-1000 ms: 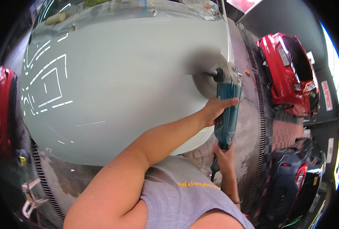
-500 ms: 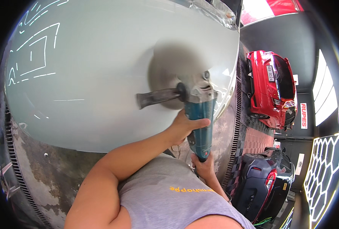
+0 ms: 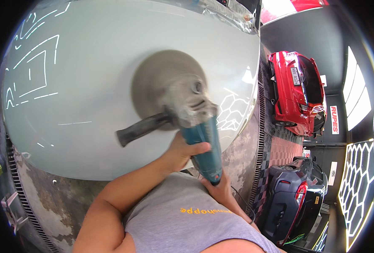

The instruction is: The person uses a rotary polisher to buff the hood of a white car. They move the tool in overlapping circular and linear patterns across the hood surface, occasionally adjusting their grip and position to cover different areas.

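Between the two hands lies the body of a teal power polisher [image 3: 206, 137], which runs from the head of the tool back toward the person's waist. The left hand [image 3: 180, 152] is curled firmly around the front part of this body, with its thumb laid across the top. At the rear end, the right hand [image 3: 221, 190] is closed about the tool; its fingers are mostly hidden, so how tightly they press I cannot tell.

Ahead of the left hand, a round grey disc [image 3: 153, 76], which looks blurred, lies over a pale, glossy car panel [image 3: 90, 84]. To the left of the same hand, a black side handle [image 3: 142, 128] sticks out, held by neither hand. Well to the right of both hands stand a red car [image 3: 281, 84] and, nearer to the right hand, a dark car [image 3: 275, 198].
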### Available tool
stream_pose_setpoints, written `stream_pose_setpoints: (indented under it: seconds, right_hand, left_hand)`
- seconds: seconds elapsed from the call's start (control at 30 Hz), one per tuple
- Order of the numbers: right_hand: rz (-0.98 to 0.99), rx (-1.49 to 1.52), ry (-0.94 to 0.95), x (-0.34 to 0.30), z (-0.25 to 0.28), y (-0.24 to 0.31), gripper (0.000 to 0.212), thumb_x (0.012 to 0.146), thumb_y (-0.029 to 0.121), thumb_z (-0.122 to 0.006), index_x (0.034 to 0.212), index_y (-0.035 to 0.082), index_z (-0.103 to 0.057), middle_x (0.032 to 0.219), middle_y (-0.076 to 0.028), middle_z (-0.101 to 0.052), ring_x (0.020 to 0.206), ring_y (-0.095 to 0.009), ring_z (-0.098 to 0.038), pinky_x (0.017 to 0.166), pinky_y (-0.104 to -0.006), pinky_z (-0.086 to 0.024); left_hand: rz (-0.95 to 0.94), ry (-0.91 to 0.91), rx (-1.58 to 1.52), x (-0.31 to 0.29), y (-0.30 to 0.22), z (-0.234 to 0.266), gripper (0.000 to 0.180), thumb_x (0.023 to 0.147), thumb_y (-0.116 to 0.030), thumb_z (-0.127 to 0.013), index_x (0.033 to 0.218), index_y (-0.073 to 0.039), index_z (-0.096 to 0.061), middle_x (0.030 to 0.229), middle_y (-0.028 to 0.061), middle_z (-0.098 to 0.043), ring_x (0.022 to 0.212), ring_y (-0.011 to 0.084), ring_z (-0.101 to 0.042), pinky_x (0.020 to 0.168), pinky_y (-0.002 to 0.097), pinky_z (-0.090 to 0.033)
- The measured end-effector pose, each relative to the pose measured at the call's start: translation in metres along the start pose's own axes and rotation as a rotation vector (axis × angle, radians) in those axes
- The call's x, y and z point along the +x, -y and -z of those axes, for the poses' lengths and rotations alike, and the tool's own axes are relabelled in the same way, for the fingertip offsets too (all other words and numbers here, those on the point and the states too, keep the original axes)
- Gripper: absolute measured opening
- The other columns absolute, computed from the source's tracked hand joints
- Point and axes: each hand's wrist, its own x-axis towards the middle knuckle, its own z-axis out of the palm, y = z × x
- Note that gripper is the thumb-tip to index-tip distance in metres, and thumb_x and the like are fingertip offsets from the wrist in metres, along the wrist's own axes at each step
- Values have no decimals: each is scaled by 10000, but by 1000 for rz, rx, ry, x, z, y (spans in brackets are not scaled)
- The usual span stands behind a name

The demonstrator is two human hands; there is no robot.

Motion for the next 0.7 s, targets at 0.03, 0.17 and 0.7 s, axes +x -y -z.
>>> stream_pose_setpoints:
  seconds: [0.03,0.17,0.7]
  right_hand:
    - [-29,-20,-58,-9,1,-13,743,888,161,-855,1492,-40,-473,1111,-223,-772,1017,-328,-773,916,-441,-597]
    - [-224,295,-295,-27,19,-53,619,923,115,-798,1420,-28,-458,916,-133,-728,742,-222,-723,703,-372,-604]
    - [-256,332,-271,134,216,-47,411,1083,307,-698,1289,36,-467,762,-86,-630,564,-165,-606,495,-300,-493]
  left_hand:
    - [33,-30,21,12,12,-11,750,817,-300,-986,1403,-40,-595,1267,94,-699,1173,214,-691,1023,415,-580]
    - [184,-102,74,68,50,-53,754,793,-299,-1009,1376,-31,-613,1201,74,-711,1092,178,-684,988,367,-565]
    - [261,-32,238,334,49,-133,621,761,-452,-994,1129,-5,-769,1011,116,-796,867,219,-769,850,384,-609]
